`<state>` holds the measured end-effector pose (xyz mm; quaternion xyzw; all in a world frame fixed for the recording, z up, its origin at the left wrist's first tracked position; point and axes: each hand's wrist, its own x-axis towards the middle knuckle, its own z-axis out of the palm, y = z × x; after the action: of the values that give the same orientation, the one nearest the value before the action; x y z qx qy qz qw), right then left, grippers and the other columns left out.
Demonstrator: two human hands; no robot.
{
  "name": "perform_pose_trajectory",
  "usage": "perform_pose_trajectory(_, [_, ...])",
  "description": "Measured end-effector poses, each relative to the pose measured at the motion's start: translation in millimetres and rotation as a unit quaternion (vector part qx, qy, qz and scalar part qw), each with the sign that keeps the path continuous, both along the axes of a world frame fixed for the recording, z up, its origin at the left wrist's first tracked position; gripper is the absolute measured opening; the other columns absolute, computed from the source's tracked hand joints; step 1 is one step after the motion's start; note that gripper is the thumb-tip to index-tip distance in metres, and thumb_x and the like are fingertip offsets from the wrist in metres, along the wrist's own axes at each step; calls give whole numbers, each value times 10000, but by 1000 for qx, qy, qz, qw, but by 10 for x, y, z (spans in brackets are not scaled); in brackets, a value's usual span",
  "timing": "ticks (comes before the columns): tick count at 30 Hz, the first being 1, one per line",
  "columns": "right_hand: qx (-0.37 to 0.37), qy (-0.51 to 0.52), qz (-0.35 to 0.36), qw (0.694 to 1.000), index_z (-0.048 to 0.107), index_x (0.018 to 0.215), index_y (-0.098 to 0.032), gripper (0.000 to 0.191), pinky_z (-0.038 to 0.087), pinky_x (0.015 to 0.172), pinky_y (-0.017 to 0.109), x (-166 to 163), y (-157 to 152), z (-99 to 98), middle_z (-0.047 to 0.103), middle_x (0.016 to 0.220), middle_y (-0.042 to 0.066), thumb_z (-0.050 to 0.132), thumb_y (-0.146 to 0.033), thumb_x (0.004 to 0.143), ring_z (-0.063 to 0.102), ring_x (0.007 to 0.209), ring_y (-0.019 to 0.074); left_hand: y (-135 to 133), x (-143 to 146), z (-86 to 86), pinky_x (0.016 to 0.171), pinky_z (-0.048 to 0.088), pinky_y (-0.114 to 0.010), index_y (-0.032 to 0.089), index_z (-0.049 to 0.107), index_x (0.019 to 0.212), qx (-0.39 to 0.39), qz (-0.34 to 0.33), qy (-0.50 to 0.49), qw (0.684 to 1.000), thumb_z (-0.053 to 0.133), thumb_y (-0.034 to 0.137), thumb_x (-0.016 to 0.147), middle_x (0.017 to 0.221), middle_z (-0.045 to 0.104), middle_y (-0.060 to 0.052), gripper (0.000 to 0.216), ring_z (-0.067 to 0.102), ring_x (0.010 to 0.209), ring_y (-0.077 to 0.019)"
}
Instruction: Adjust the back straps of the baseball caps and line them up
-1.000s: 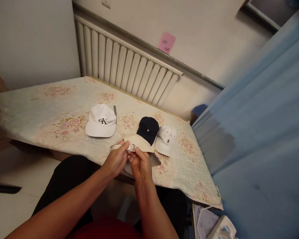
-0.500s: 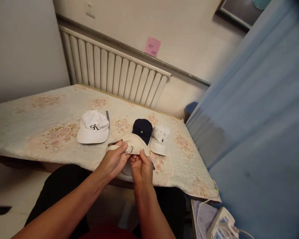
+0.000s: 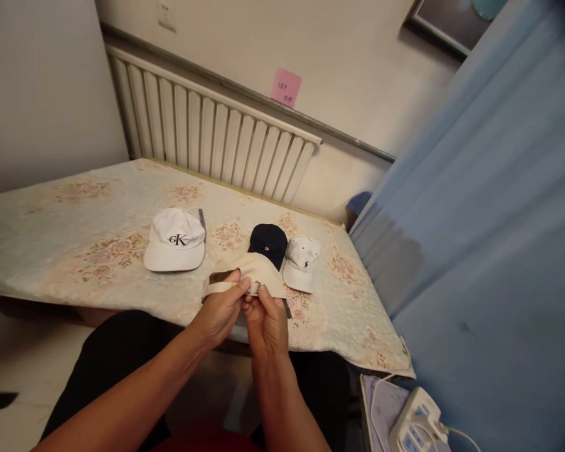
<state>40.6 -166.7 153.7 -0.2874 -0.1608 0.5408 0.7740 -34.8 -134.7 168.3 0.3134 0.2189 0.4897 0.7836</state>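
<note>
A cream baseball cap (image 3: 258,269) is held up in front of me, its back strap and metal buckle facing me. My left hand (image 3: 223,307) pinches the strap just left of the buckle. With thumb and fingers closed, my right hand (image 3: 267,317) grips the cap's edge and strap right of the buckle. Behind it lies a navy cap (image 3: 267,242) with a small light logo. Beside that sits a small white cap (image 3: 303,260) with a dark blue emblem. Farther left, a white cap (image 3: 175,242) with black letters rests brim toward me.
The caps lie on a floral bedspread (image 3: 89,226). A radiator (image 3: 207,125) runs along the wall behind. At right hangs a blue curtain (image 3: 480,238), with a white power strip (image 3: 417,420) and cables below it. A pink note (image 3: 286,88) is on the wall.
My left hand has slid right along the strap toward the buckle, and my right thumb has moved up beside it. The strap's left loop now stands more open.
</note>
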Motion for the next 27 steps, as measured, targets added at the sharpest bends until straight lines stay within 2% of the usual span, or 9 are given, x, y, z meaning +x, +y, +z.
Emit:
perform_pose_trajectory(3, [7,10,-9,1000,662,873,-120,198,480,574,219,7,5,3,708,774,32,729,-206,708,611,617,103,-24,-1,19,634,440,-178,159,601,812,15,-3,-22,1000,685,186,777,756,604,11,95,549,683,-82])
perform_pose_trajectory(6, [13,23,-25,999,660,906,-113,210,502,621,234,58,4,28,721,857,60,719,-194,721,656,734,137,-39,-22,72,752,476,-205,158,626,815,29,-31,-96,994,630,153,814,811,628,-9,6,590,787,-106])
perform_pose_trajectory(9, [24,35,-43,998,657,923,-116,201,530,746,284,126,-11,58,725,917,77,699,-160,731,670,846,162,-23,-65,92,884,494,-275,160,647,878,-18,-28,-187,982,554,211,874,932,662,-44,107,620,946,-155])
perform_pose_trajectory(13, [28,50,-57,997,656,965,-135,227,497,933,397,187,-48,72,725,991,83,662,-126,739,664,954,186,61,-121,29,958,501,-371,125,579,1172,-115,9,-224,968,430,348,938,1217,621,-136,356,565,1170,-235])
perform_pose_trajectory(16, [29,65,-55,996,662,956,-144,208,468,986,423,207,-82,66,729,983,80,638,-123,751,661,980,188,146,-142,-1,952,518,-410,91,477,1299,-160,20,-254,954,376,328,959,1208,631,-175,427,574,1173,-253])
perform_pose_trajectory(19, [32,89,-47,994,668,911,-149,157,468,992,410,226,-115,39,737,939,70,629,-125,761,676,931,175,214,-143,30,917,544,-427,67,419,1347,-197,25,-274,941,352,230,963,1145,662,-194,423,625,1100,-261])
perform_pose_trajectory(22, [11,99,-61,993,667,903,-160,149,470,992,418,256,-134,-6,741,914,59,620,-120,768,689,885,169,254,-135,65,900,555,-428,91,398,1373,-228,20,-279,933,346,133,946,1168,655,-199,432,646,1061,-260])
perform_pose_trajectory(27, [24,96,-73,992,661,987,-181,209,423,1048,427,264,-112,-19,731,1014,58,603,-145,789,668,1002,178,264,-141,22,942,528,-412,97,337,1423,-244,-15,-280,928,307,76,939,1219,626,-212,485,608,1109,-267])
